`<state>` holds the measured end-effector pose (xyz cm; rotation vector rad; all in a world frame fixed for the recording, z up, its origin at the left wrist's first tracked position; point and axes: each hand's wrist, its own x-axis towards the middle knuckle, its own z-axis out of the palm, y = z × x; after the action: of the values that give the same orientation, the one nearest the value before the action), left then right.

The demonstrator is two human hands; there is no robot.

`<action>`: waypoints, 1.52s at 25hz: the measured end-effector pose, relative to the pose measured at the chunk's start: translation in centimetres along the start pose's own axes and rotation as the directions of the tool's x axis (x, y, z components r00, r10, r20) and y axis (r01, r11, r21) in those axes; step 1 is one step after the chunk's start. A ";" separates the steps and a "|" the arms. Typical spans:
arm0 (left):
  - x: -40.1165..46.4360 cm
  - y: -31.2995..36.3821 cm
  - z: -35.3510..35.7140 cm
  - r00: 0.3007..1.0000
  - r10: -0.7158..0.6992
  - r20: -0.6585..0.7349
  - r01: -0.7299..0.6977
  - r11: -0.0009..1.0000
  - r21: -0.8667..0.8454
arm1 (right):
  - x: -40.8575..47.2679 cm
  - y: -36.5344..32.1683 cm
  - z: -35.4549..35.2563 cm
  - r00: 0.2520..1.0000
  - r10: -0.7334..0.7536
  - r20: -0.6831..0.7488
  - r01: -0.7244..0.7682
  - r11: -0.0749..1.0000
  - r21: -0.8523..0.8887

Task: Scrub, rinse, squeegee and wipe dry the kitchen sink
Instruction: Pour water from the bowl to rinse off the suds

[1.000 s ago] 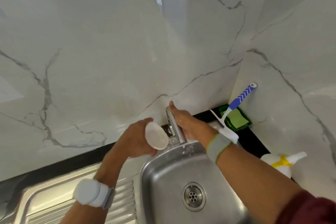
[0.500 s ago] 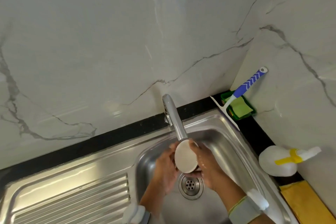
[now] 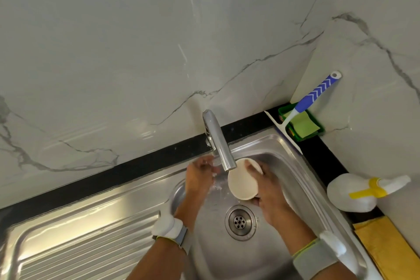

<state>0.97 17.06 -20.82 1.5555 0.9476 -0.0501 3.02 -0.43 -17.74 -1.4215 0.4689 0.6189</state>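
The stainless steel sink (image 3: 293, 166) lies below me, its drain (image 3: 240, 221) in the middle. Water runs from the chrome tap (image 3: 218, 143) over the basin. My right hand (image 3: 272, 198) grips a small cream round cup (image 3: 242, 183) just under the spout, its mouth tilted toward me. To the left of the cup, my left hand (image 3: 200, 177) sits in the running water with fingers loosely apart and holds nothing. A squeegee (image 3: 316, 95) with a blue and white handle leans in the back right corner.
A green holder with a green sponge (image 3: 304, 125) stands under the squeegee. On the dark counter at right lies a white spray bottle (image 3: 354, 193) with a yellow collar, and a yellow cloth (image 3: 391, 250) in front of it. The ribbed drainboard (image 3: 79, 245) spreads left.
My right hand left the tap and came down to the cup under the spout. The cup passed from my left hand to my right, and my left hand moved into the water.
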 end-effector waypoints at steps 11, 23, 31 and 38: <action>1.2 5.5 0.1 0.926 0.370 -0.070 -0.329 0.886 0.328 | 3.1 3.5 1.7 0.917 0.288 0.275 -0.390 0.788 0.477; 1.5 2.9 -1.3 0.980 0.101 -0.169 -0.097 0.995 0.034 | 4.9 6.0 2.4 0.882 0.394 0.258 -0.465 0.812 0.353; 2.0 2.1 -1.6 0.992 -0.043 -0.118 0.034 0.997 -0.075 | 6.6 9.4 1.5 0.866 0.463 0.187 -0.500 0.802 0.327; 1.8 2.4 -1.3 0.988 -0.086 -0.129 0.075 0.993 -0.088 | 6.6 10.7 1.0 0.854 0.491 0.171 -0.519 0.785 0.338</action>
<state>2.90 19.29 -19.53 1.4571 1.1039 0.0353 1.04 1.71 -29.98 -0.8957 0.8781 0.9546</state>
